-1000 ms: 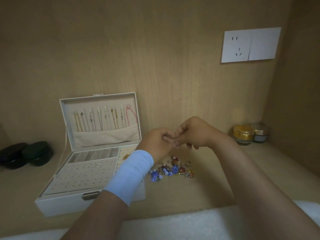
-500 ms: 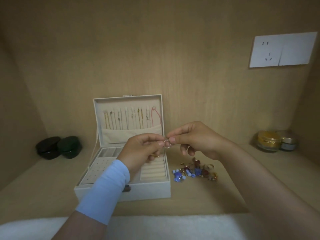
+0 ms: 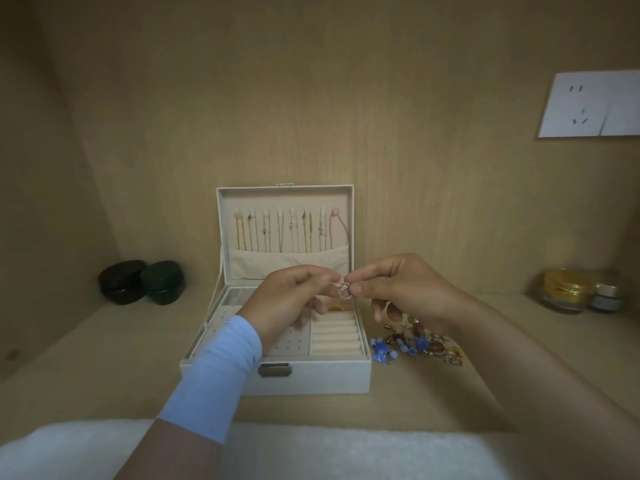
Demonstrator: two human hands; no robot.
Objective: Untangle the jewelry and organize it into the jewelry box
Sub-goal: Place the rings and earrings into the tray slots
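Observation:
A white jewelry box (image 3: 311, 375) stands open on the wooden shelf, with several necklaces hanging inside its raised lid (image 3: 287, 230). Above the box's ring rolls (image 3: 336, 336), my left hand (image 3: 294, 299) and my right hand (image 3: 405, 289) pinch a small beaded ring (image 3: 343, 291) between their fingertips. A tangled pile of jewelry (image 3: 419, 344) with blue, brown and gold pieces lies on the shelf just right of the box. A gold piece (image 3: 334, 306) lies in a rear compartment.
Two dark round cases (image 3: 142, 282) sit at the back left. A gold-lidded jar (image 3: 564, 289) and a smaller jar (image 3: 606, 297) stand at the back right. A white wall socket (image 3: 595, 105) is on the back panel. White fabric (image 3: 311, 455) covers the front edge.
The view has shifted left, so the box now sits centred. My hands, first closed together above the pile, moved over the box and now hold the small ring visibly between them.

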